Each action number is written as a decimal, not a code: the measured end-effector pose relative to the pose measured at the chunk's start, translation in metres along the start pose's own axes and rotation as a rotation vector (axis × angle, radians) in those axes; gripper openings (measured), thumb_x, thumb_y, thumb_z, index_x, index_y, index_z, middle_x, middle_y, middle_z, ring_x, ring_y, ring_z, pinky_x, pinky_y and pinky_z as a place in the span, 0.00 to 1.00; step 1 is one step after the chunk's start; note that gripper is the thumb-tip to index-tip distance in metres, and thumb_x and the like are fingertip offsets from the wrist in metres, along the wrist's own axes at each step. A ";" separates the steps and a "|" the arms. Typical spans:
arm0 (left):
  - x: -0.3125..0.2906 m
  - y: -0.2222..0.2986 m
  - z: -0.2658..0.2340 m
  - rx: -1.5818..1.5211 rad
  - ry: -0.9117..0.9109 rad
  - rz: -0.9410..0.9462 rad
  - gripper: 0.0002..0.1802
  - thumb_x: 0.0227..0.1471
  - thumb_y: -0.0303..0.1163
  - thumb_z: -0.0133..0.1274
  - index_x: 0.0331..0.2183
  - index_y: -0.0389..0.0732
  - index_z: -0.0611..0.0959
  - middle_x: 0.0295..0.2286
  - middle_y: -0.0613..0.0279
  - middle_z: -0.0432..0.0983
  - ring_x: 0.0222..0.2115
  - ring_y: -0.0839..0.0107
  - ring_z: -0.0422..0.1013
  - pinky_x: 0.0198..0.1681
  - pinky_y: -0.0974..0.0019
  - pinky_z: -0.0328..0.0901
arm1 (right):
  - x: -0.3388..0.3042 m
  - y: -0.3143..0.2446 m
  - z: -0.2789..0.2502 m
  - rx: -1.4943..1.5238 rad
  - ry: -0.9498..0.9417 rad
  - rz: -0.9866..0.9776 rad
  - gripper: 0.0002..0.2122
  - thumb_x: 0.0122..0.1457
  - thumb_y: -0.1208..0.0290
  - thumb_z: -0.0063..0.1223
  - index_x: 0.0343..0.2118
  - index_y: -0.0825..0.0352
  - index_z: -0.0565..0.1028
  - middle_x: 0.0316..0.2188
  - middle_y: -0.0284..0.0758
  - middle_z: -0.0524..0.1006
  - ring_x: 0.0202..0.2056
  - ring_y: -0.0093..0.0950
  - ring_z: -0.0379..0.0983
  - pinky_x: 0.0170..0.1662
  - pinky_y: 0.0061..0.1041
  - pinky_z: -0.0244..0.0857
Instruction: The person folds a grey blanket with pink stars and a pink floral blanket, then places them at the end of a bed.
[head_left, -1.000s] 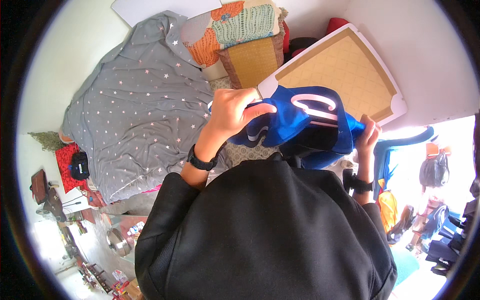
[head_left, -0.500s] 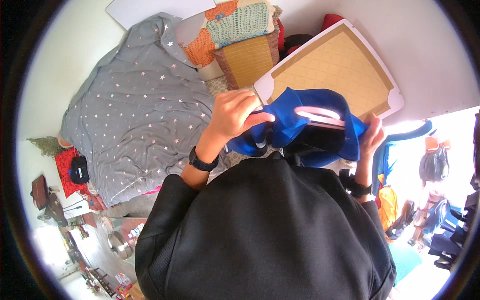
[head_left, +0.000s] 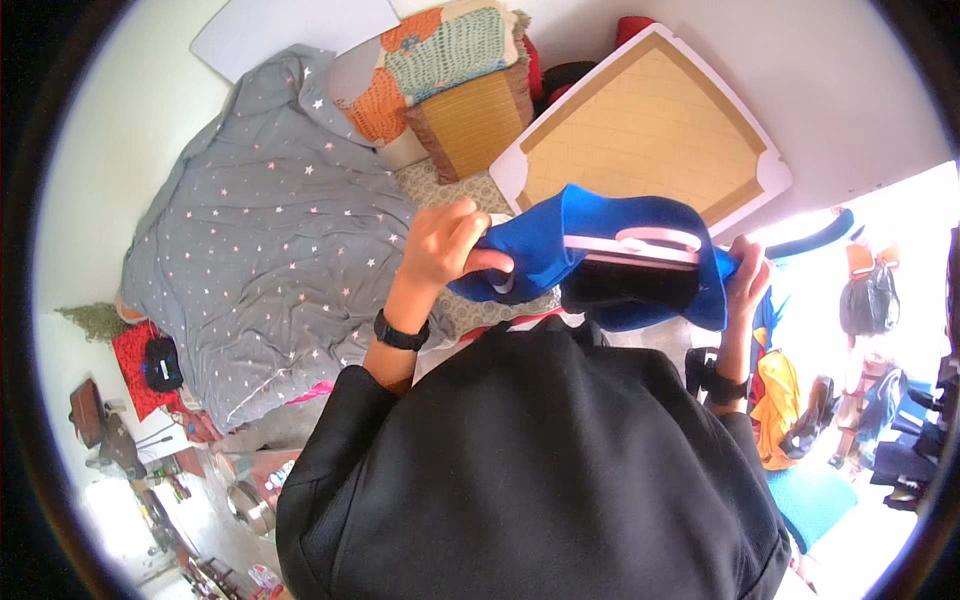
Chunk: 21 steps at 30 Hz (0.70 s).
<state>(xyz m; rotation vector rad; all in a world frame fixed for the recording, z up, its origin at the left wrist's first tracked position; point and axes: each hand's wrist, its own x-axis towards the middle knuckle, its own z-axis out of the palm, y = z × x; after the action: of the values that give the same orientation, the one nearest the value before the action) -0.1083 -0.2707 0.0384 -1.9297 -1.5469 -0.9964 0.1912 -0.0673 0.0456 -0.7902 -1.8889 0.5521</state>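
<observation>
A blue garment (head_left: 540,235) hangs stretched between my two hands in front of my chest. Inside its neck opening shows a pale pink clothes hanger (head_left: 630,248), its bar running across. My left hand (head_left: 447,248) is closed on the garment's left side, thumb laid along the cloth. On the other side, my right hand (head_left: 746,280) grips the garment's right edge; some of its fingers are hidden. The lower part of the garment is hidden by my black top (head_left: 540,470).
A bed with a grey star-patterned cover (head_left: 290,230) fills the left. Beyond the garment lean a large white-edged tan panel (head_left: 640,130) and a brown-gold cushion (head_left: 475,125). Clothes, an orange one (head_left: 775,400) among them, and a dark bag (head_left: 868,305) are at the right.
The garment's left side and my left hand have moved a little left and down, so the cloth is spread wider. More of the hanger's bar shows now.
</observation>
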 end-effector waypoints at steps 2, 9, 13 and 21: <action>0.003 0.012 0.002 0.018 -0.003 0.030 0.26 0.33 0.52 0.59 0.23 0.38 0.72 0.21 0.62 0.66 0.16 0.66 0.66 0.16 0.68 0.60 | -0.010 0.007 -0.018 0.093 -0.028 0.089 0.22 0.62 0.63 0.28 0.13 0.70 0.58 0.10 0.32 0.56 0.14 0.21 0.52 0.19 0.23 0.47; 0.004 0.049 0.035 -0.207 -0.115 -0.086 0.27 0.32 0.55 0.57 0.20 0.39 0.73 0.18 0.60 0.68 0.16 0.62 0.66 0.17 0.66 0.60 | -0.056 0.002 -0.091 -0.070 0.014 0.163 0.19 0.60 0.67 0.30 0.14 0.71 0.62 0.11 0.38 0.61 0.13 0.29 0.58 0.20 0.27 0.51; 0.017 0.078 0.052 -0.542 -0.313 -0.290 0.34 0.37 0.63 0.49 0.20 0.35 0.71 0.15 0.53 0.66 0.17 0.55 0.66 0.18 0.64 0.60 | -0.109 -0.027 -0.143 -0.373 0.113 0.100 0.15 0.56 0.71 0.34 0.14 0.70 0.64 0.12 0.40 0.64 0.16 0.38 0.63 0.21 0.30 0.55; 0.009 0.181 0.102 -0.916 -0.596 -0.004 0.39 0.37 0.70 0.42 0.13 0.38 0.64 0.09 0.53 0.58 0.12 0.52 0.61 0.15 0.60 0.54 | -0.290 -0.111 -0.204 -0.701 0.491 0.316 0.12 0.50 0.74 0.38 0.11 0.68 0.61 0.10 0.41 0.60 0.13 0.40 0.60 0.18 0.36 0.53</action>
<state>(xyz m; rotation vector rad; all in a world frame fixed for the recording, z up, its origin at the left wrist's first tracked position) 0.0921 -0.2353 -0.0041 -3.0742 -1.4947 -1.3620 0.4349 -0.3469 0.0281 -1.5375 -1.4875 -0.1510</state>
